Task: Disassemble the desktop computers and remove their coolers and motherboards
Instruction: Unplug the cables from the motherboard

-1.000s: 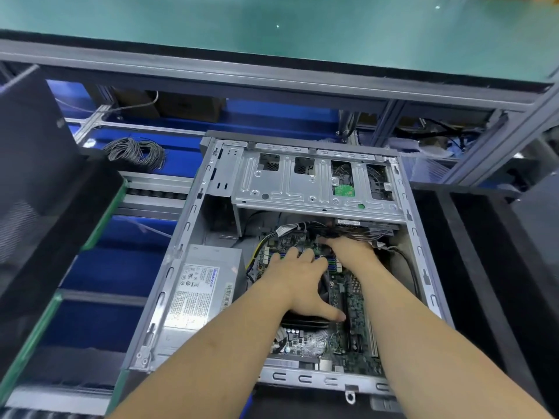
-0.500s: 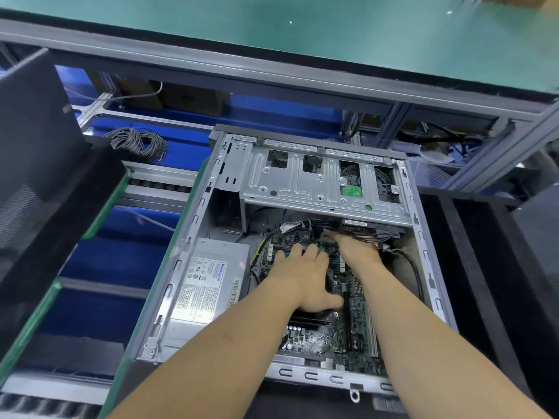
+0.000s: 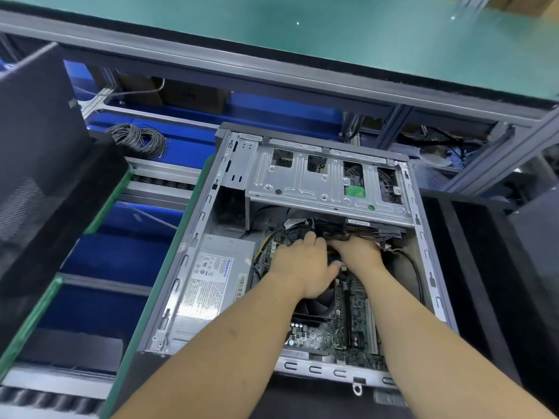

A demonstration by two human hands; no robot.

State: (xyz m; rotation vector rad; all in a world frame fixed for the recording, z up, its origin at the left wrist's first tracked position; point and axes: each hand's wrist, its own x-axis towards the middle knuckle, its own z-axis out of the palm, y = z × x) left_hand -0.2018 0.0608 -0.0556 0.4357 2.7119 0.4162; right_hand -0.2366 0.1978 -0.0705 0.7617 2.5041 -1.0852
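An open desktop case (image 3: 196, 237) lies on its side in front of me. Inside it is the green motherboard (image 3: 348, 337), with a black cooler fan (image 3: 320, 306) partly under my left wrist. My left hand (image 3: 302, 261) lies over the upper board with its fingers straight, reaching the black cable bundle (image 3: 317, 225). My right hand (image 3: 360, 255) is beside it, fingers curled down into the same bundle where it meets the board. Its fingertips are hidden.
A grey power supply (image 3: 211, 285) fills the case's left side. A metal drive cage (image 3: 317, 179) spans the far end above the cables. Black bins stand at left (image 3: 45, 176) and right (image 3: 499, 267). A grey wire coil (image 3: 139, 140) lies beyond, on blue.
Both hands have crept a little farther up the board toward the cable bundle. My left hand has slid off the cooler fan, which now shows more. The view has shifted slightly.
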